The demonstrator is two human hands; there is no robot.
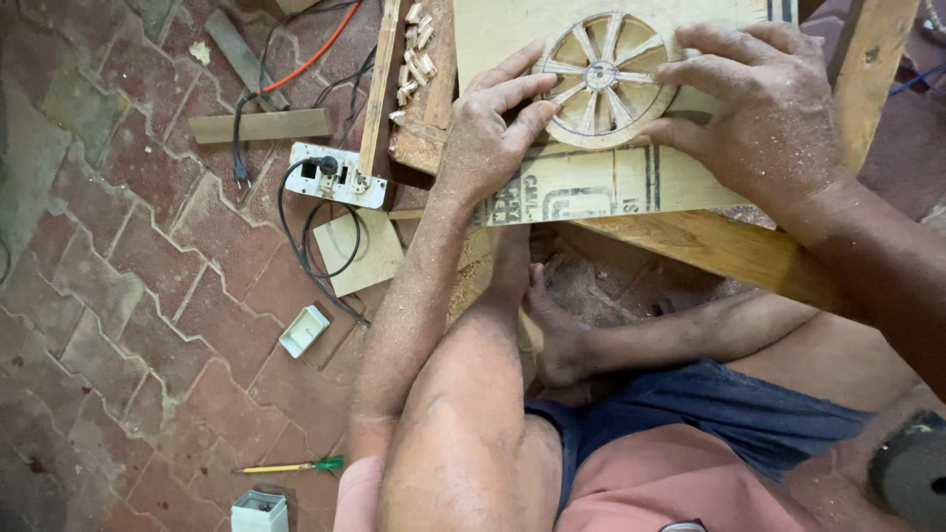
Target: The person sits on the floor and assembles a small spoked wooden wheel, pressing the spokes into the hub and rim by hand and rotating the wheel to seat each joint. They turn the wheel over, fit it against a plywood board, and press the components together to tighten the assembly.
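Both dusty hands, left hand (490, 133) and right hand (759, 103), lie spread flat beside a round spoked wooden wheel (603, 79), fingertips touching its rim, on a pale plywood board (591, 187). Sawdust coats the brick floor (118, 296).

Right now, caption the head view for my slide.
Both hands, left hand and right hand, press a spoked wooden wheel onto a plywood board.

A white power strip (337, 174) is lying at ten o'clock, a green-handled screwdriver (292, 467) at seven, small wooden pegs (415, 49) at eleven.
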